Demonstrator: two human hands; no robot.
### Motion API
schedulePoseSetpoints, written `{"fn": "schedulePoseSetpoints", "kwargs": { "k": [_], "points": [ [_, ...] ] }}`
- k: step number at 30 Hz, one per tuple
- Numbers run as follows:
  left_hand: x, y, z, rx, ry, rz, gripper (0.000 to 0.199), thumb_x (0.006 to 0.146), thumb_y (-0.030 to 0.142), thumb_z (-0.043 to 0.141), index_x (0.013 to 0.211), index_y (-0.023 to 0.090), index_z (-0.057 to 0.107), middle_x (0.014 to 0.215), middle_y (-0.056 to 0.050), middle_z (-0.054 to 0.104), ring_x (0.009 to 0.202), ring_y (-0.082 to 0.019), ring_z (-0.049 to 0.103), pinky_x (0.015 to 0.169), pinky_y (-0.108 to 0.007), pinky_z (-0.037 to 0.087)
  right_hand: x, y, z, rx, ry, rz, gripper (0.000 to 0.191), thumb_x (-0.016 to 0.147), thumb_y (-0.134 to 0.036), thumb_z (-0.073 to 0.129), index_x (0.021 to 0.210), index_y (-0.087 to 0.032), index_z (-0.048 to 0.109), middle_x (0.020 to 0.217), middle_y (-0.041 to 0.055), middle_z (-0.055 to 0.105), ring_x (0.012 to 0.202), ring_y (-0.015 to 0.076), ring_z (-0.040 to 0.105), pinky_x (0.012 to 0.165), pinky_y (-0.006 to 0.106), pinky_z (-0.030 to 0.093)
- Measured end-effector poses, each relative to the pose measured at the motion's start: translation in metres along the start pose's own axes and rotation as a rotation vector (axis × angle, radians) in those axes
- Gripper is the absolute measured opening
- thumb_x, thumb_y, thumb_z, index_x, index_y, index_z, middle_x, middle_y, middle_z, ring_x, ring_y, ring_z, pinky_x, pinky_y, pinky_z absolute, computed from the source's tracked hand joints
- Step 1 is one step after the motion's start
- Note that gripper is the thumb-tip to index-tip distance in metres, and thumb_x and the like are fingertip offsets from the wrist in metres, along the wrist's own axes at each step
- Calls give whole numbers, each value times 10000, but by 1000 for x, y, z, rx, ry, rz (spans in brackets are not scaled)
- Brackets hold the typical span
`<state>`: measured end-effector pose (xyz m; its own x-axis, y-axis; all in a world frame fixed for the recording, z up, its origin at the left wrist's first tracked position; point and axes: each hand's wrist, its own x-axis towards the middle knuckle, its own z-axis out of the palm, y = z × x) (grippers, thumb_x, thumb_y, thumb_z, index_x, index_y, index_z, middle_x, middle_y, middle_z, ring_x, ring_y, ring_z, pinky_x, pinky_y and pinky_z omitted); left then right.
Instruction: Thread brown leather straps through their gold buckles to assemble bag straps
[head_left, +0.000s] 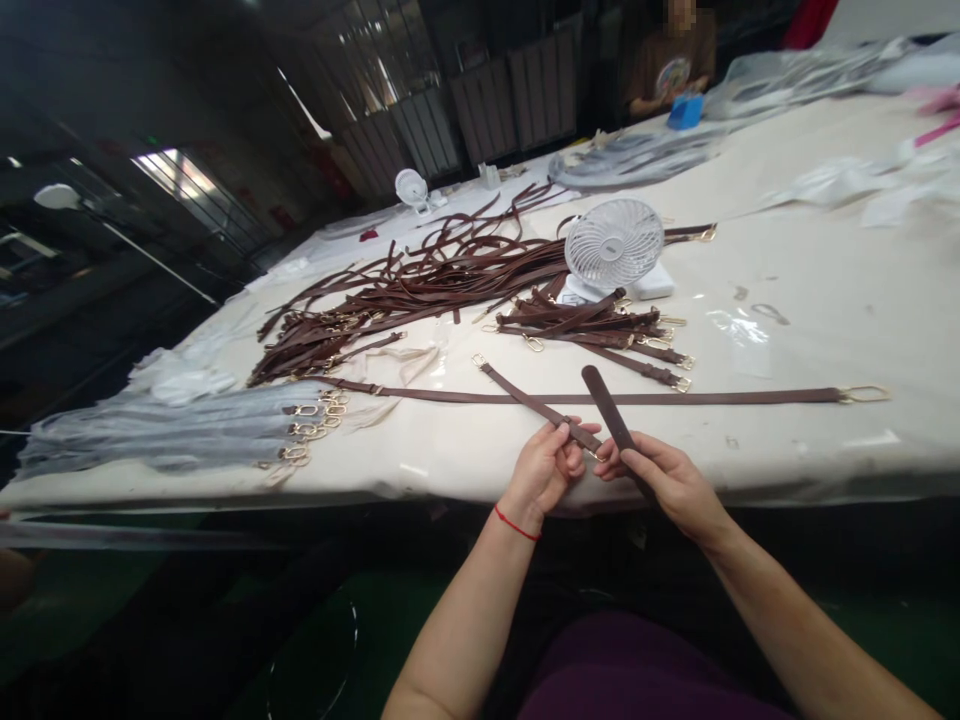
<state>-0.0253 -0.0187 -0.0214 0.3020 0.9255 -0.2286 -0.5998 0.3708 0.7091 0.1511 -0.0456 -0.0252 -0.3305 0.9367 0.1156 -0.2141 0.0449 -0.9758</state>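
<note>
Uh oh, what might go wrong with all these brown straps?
The gold buckle on the brown leather strap in the left hand is very close to the dark strap in the right hand, so it might scratch the leather. The long strap near the table's edge might catch on an arm and get pulled. The plastic-wrapped straps lie near the edge too and might slide off.

Your table point(780, 450) has a cream covering and stands in a dim room. Slatted wooden panels point(487, 110) line the far side, a bright barred window point(176, 185) glows to your left, and a green floor point(90, 640) shows below.
</note>
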Motion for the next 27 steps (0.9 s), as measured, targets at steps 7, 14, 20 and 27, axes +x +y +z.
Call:
{"fn": "schedulePoseSetpoints", "kwargs": {
  "k": [7, 14, 20, 27],
  "points": [
    [1, -1, -2, -49, -8, 4, 255, 883, 287, 554, 1007, 75, 625, 1136, -185, 626, 508, -52, 394, 466, -208, 294, -3, -1, -1, 2, 32, -2, 212, 974, -341, 509, 1041, -183, 633, 898, 60, 685, 862, 214, 655, 838, 330, 530],
    [-7, -3, 9, -18, -47, -56, 273, 862, 278, 599, 992, 43, 648, 742, -86, 609, 497, -65, 367, 471, -206, 287, -4, -3, -1, 119, 111, -20, 197, 960, -330, 540, 1033, -180, 645, 951, 66, 659, 881, 210, 651, 849, 331, 531],
    [-9, -8, 12, -77, -28, -75, 278, 845, 231, 634, 1060, 57, 638, 698, -44, 561, 523, -61, 403, 518, -191, 336, -5, -6, 1, 168, 107, -3, 195, 955, -335, 547, 1015, -185, 655, 948, 62, 656, 882, 205, 651, 850, 325, 539],
    [-8, -11, 11, -110, -16, -53, 290, 869, 278, 593, 1064, 68, 644, 1020, -159, 648, 532, -68, 466, 524, -214, 380, -6, -2, 4, 159, 95, 28, 194, 942, -348, 564, 1026, -207, 666, 1023, 60, 655, 905, 211, 639, 845, 310, 551]
  ]
}}
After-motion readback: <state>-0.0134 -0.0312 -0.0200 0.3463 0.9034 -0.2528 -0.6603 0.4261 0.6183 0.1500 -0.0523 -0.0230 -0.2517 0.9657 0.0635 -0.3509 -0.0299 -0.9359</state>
